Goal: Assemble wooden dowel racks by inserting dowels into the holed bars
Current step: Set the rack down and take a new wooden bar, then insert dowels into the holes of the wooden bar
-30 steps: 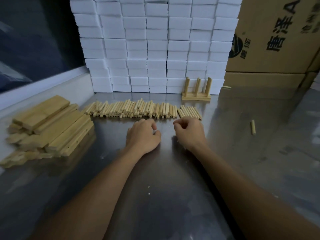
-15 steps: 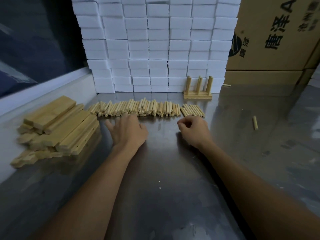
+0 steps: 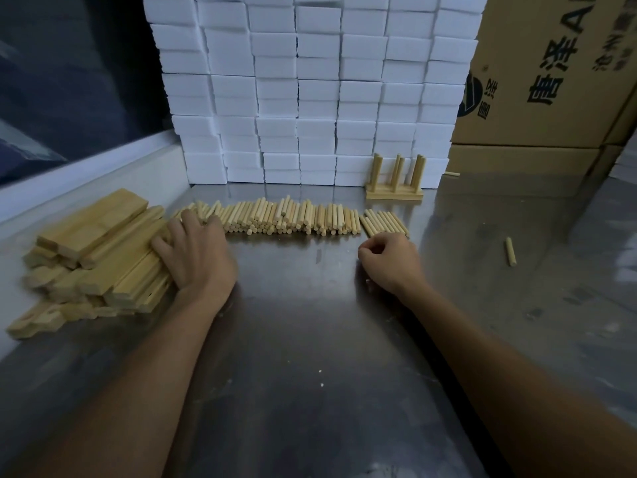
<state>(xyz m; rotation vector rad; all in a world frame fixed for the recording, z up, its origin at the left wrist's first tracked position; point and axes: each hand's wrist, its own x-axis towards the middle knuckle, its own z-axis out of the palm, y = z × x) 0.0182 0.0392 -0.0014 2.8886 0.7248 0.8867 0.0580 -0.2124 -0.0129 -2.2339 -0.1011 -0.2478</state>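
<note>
A long row of wooden dowels (image 3: 293,220) lies across the metal table (image 3: 310,357). At the left sits a pile of holed wooden bars (image 3: 93,257). My left hand (image 3: 196,257) rests against the right side of that pile, fingers spread over the bars' ends and the leftmost dowels; whether it grips a bar is not clear. My right hand (image 3: 389,260) is curled into a loose fist just in front of the right end of the dowel row, nothing visible in it. One finished rack (image 3: 394,182) with upright dowels stands at the back.
A wall of white foam blocks (image 3: 310,88) rises behind the dowels. Cardboard boxes (image 3: 544,81) stand at the back right. A single loose dowel (image 3: 510,251) lies at the right, another small one (image 3: 451,173) by the box. A raised ledge (image 3: 86,177) borders the left.
My left hand has moved left from the middle of the table to the bar pile, opening from a fist to spread fingers. My right hand has stayed in place.
</note>
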